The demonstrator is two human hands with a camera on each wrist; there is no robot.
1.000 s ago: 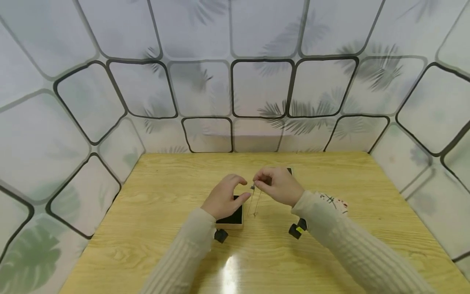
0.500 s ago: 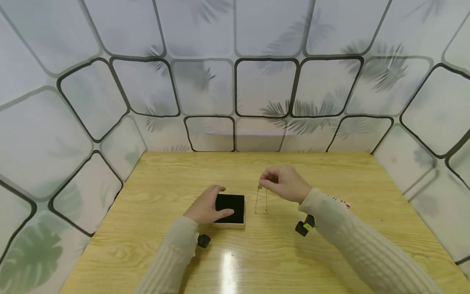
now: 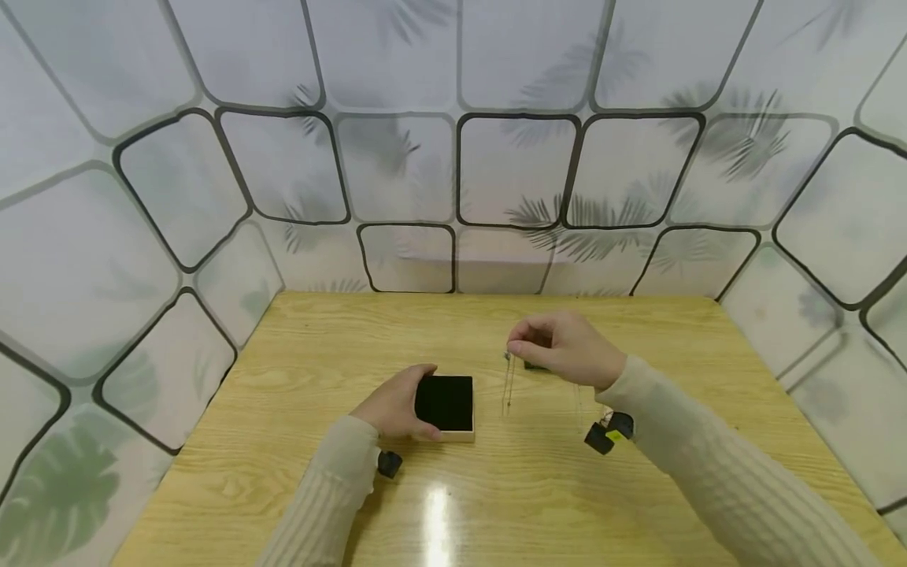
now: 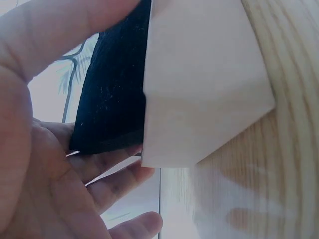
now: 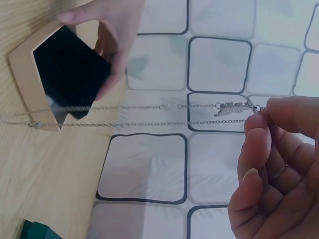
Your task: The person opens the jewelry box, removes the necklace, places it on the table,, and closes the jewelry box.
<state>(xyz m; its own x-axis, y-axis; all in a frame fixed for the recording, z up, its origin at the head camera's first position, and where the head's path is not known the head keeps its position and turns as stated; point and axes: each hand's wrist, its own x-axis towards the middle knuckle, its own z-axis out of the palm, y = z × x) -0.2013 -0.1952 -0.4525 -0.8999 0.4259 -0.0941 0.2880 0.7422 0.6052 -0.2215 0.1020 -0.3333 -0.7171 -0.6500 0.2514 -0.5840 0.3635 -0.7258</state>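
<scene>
My right hand (image 3: 567, 346) pinches a thin silver chain necklace (image 3: 509, 386) between thumb and index finger, above the table. It hangs in a long loop; the right wrist view shows a small silver pendant (image 5: 232, 108) just below the fingertips. A small pale box (image 3: 457, 436) with a black pad (image 3: 444, 403) inside lies to the left of the necklace. My left hand (image 3: 397, 405) grips this box from its left side, thumb at the near edge and fingers at the far edge. Close up in the left wrist view, the box's pale wall (image 4: 194, 89) meets the wooden table.
A dark green object (image 3: 534, 365), mostly hidden, lies behind my right hand; its corner (image 5: 40, 231) shows in the right wrist view. The light wooden table (image 3: 319, 339) ends at a patterned curtain (image 3: 404, 173). Black wrist cameras (image 3: 602, 437) sit below each hand.
My left hand has moved away from the necklace, down and left to the box, and taken hold of it. My right hand has shifted slightly right with the necklace hanging from it.
</scene>
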